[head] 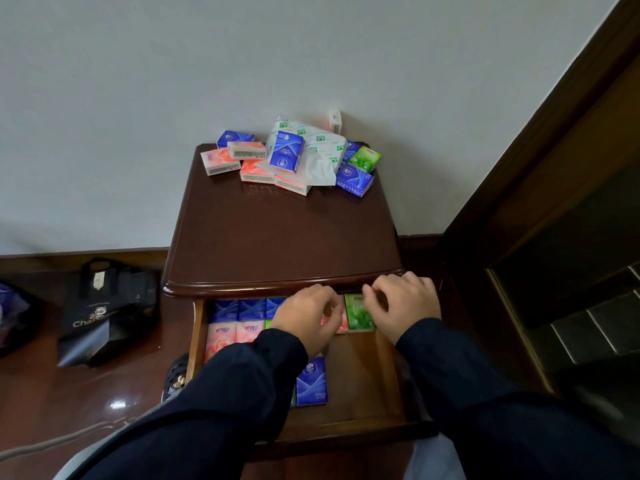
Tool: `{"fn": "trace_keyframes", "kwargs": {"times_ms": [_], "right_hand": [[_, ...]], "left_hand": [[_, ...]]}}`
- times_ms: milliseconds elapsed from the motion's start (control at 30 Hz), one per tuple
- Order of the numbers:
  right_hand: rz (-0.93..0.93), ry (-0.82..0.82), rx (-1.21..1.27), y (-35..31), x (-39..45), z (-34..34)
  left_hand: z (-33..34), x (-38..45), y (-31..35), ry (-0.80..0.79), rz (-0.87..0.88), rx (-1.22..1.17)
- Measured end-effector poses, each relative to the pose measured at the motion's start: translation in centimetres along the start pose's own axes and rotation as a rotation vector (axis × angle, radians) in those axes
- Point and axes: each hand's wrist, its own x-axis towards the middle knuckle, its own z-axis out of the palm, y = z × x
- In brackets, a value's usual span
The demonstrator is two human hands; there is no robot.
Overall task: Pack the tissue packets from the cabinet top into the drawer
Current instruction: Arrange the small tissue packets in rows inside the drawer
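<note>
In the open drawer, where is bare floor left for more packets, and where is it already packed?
Bare wood shows in the drawer right of the lone blue packet, below the green packet, reaching the right wall and front edge. The back row and left side are crowded with blue and pink packets, and both hands, left and right, sit over the back row.

We take the cabinet as landmark: loose tissue packets lie heaped on its top at the back edge, against the wall. Below its front edge the open drawer holds more packets. A bag stands left of it.
</note>
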Motion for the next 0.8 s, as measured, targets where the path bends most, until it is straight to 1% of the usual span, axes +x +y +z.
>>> {"fn": "trace_keyframes", "kwargs": {"times_ms": [100, 167, 200, 267, 300, 367, 467, 600, 667, 733, 800], "right_hand": [[0.013, 0.060, 0.224, -0.5, 4.0, -1.1], [0.055, 0.059, 0.383, -1.4, 6.5, -1.2], [0.083, 0.051, 0.448, -1.8, 7.7, -1.1], [0.147, 0.023, 0.493, -2.3, 10.0, -0.5], [0.180, -0.003, 0.481, -2.4, 11.1, -0.2], [0.248, -0.051, 0.464, -2.4, 13.2, 0.5], [0.288, -0.066, 0.440, -1.9, 16.1, 1.6], [0.295, -0.111, 0.294, -1.7, 18.8, 2.9], [0.326, -0.094, 0.176, -1.9, 18.9, 3.5], [0.344, -0.043, 0.097, -1.9, 18.3, 3.6], [0.328, -0.006, 0.028, -1.6, 17.3, 3.5]], "left_hand": [[-2.3, 2.1, -0.1, 0.233, -0.006, -0.096], [-3.4, 3.9, -0.4, 0.324, -0.090, -0.099], [-3.6, 4.7, -0.5, 0.322, -0.174, -0.060], [-3.8, 6.0, -0.6, 0.239, -0.370, 0.051], [-3.7, 6.4, -0.8, 0.193, -0.429, 0.097], [-3.3, 6.8, -1.3, 0.149, -0.446, 0.140], [-3.2, 7.3, -2.1, 0.129, -0.447, 0.116], [-3.1, 7.5, -2.2, 0.141, -0.446, 0.086], [-3.1, 7.4, -2.2, 0.152, -0.444, 0.063], [-3.1, 7.4, -2.2, 0.152, -0.446, 0.052], [-3.1, 7.4, -2.2, 0.156, -0.446, 0.047]]}}
